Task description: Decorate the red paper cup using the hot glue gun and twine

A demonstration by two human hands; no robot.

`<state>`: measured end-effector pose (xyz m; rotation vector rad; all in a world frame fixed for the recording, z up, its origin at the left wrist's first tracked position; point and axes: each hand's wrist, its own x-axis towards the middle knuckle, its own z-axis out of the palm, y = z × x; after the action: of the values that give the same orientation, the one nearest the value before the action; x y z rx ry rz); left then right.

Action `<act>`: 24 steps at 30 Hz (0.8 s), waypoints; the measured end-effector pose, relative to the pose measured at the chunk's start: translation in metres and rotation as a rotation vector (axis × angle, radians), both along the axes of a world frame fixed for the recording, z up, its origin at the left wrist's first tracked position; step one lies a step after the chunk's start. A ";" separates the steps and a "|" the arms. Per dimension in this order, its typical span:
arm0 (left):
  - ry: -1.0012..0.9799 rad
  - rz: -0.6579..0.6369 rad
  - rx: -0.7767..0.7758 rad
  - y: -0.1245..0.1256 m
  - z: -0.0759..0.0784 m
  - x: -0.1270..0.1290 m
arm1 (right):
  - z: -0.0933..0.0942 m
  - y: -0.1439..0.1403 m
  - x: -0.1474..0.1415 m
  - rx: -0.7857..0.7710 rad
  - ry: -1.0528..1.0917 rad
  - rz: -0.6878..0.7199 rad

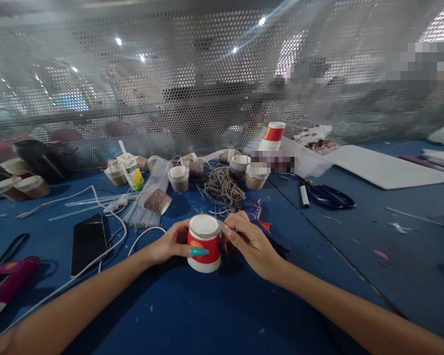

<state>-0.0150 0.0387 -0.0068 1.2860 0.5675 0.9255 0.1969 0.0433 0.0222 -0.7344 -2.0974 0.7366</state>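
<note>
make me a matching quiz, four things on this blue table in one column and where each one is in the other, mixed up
Things:
1. paper cup
2. phone
3. scissors
4. twine bundle

Places:
A. lying flat, left of the left hand
B. just behind the hands, mid-table
C. upside down between the left hand and right hand
D. right of centre, beside a marker

Pairs: 1-C, 2-A, 3-D, 4-B

From the cup (204, 242) between your hands, you find the cord tangle (222, 189) at one o'clock, the phone (89, 243) at nine, the scissors (327, 195) at two, all on the table (355, 256).
</note>
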 end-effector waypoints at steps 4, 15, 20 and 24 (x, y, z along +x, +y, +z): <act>0.003 -0.005 0.006 0.001 0.000 0.000 | 0.001 0.000 0.000 -0.004 0.002 0.004; 0.003 -0.032 0.018 0.001 0.000 0.001 | 0.001 0.000 -0.001 0.021 0.012 -0.007; 0.010 -0.082 0.016 0.003 -0.001 0.000 | -0.001 0.001 0.000 0.044 0.028 0.007; 0.023 -0.097 0.028 0.003 -0.003 -0.001 | -0.004 0.003 0.001 0.070 0.015 -0.002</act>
<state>-0.0165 0.0417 -0.0097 1.3392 0.5070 0.8419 0.1975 0.0462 0.0185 -0.6909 -2.0971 0.6620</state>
